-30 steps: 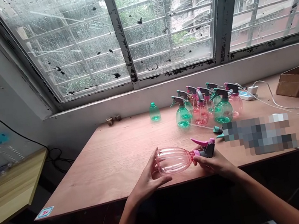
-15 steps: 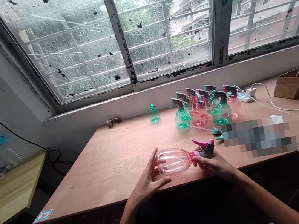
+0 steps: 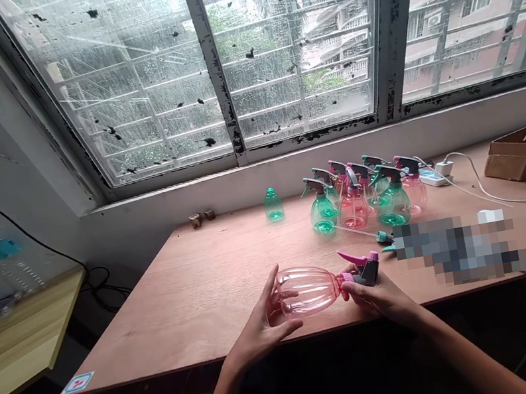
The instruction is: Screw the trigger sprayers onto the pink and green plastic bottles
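Here, the left grip (image 3: 262, 318) cups the ribbed body of a pink plastic spray bottle (image 3: 309, 290), while the right grip (image 3: 377, 293) clamps its neck below the grey trigger head (image 3: 369, 271), over the table (image 3: 171, 313).

Head-worn view, angled forward and down

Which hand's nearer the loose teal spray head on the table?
Right. The right hand holds the pink spray bottle at its neck, just below and left of the loose teal spray head, not touching it. The left hand cups the bottle's body, farther left.
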The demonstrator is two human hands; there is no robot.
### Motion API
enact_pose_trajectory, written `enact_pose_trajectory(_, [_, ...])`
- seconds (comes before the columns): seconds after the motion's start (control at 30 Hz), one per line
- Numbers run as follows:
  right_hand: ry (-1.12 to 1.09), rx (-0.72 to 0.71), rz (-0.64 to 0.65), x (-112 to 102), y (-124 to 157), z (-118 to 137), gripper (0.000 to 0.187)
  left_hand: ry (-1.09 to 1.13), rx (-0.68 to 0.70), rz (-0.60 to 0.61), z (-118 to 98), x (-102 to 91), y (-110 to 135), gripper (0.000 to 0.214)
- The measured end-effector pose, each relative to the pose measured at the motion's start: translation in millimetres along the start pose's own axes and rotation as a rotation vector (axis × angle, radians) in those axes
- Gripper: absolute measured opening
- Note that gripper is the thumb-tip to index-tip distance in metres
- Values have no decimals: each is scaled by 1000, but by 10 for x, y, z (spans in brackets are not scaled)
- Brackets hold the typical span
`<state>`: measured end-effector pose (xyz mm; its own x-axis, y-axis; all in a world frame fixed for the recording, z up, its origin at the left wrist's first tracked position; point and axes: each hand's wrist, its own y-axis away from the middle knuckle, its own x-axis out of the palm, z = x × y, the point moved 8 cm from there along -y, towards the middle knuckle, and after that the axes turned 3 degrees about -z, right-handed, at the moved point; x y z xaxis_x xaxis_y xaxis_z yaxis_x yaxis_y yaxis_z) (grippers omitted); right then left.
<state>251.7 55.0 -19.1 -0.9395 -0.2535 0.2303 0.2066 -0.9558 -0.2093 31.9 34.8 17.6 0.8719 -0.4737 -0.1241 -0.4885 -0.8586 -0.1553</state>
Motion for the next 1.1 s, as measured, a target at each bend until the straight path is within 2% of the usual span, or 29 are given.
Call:
enact_pose_trajectory(0.1, [1,2,1,5,4,5,27,17,-6,8,15,2,3,106])
enact_pose_trajectory(0.27, [5,1,9,10,-3,-3,27,15,-27,1,8,-4,10,92])
enact_pose_trajectory(0.53, [9,0,1,7,-2,9,26,-2,-18,13,13,17,9,107])
enact_pose_trajectory(0.73, [13,-12,-10,-1,1,13,26,-9,-31,12,15,3,10,93])
enact_pose_trajectory(1.0, [14,-11,-15,13,5,30,27,-9,-20,22,-26,37,18,105])
enact_pose_trajectory(1.1, [14,-6,-20,22,9,57,29,-8,-28,18,-23,31,21,101])
